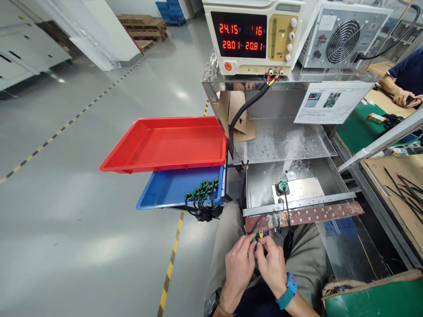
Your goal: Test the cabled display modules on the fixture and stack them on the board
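Observation:
Both hands meet over my lap at the bottom of the head view. My left hand (238, 263) and my right hand (272, 262) pinch a small wired connector (261, 235) with yellow, green and blue ends. Its black cable (287, 207) runs up to a round green connector part (282, 188) seated on a small metal plate (306, 190) inside the steel fixture. A brown strip with holes (317, 214) lies across the fixture's front, just above my hands.
A blue tray (165, 190) holds several green wired connectors (203, 190); a red tray (165, 141) sits above it. A power supply (253, 35) with red digits stands on the steel shelf. Another person's arm (399, 92) rests at the right bench. Loose black wires (405, 185) lie on a board.

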`<state>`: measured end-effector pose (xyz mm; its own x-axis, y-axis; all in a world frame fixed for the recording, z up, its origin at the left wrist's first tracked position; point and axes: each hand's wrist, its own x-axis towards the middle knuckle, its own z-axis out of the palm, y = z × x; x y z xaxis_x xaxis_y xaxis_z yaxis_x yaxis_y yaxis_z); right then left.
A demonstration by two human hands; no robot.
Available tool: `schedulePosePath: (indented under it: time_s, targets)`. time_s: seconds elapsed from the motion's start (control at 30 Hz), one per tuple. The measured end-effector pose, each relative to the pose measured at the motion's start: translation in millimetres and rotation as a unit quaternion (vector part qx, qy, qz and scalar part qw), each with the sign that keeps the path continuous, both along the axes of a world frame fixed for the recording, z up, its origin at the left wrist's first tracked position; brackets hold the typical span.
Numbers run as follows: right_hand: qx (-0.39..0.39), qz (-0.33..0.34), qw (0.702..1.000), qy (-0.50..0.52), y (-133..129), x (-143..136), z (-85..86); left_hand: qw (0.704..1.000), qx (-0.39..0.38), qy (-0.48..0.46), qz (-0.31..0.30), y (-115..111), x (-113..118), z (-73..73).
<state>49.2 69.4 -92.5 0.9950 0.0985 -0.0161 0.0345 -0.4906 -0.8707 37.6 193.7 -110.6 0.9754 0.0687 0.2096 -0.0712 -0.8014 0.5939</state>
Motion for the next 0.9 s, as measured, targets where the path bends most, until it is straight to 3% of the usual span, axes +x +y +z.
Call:
schedulePosePath:
  time_s: [0.37, 0.63, 0.73, 0.9]
  targets:
    - [0.004, 0.003, 1.000, -0.005, 0, -2, -5.0, 0.999, 0.020, -0.035, 0.000, 2, 2, 4.3]
    - [0.001, -0.019, 0.998, -0.054, 6, -2, -23.9, 0.997, 0.032, -0.063, -0.010, 8, 3, -7.1]
    - [0.001, -0.023, 0.997, -0.067, 8, -3, -41.2, 0.996, 0.031, -0.078, -0.018, 12, 3, -16.6]
    - [0.002, -0.060, 0.996, -0.063, 14, -3, -61.8, 0.994, -0.004, -0.109, 0.002, 14, 4, -48.4]
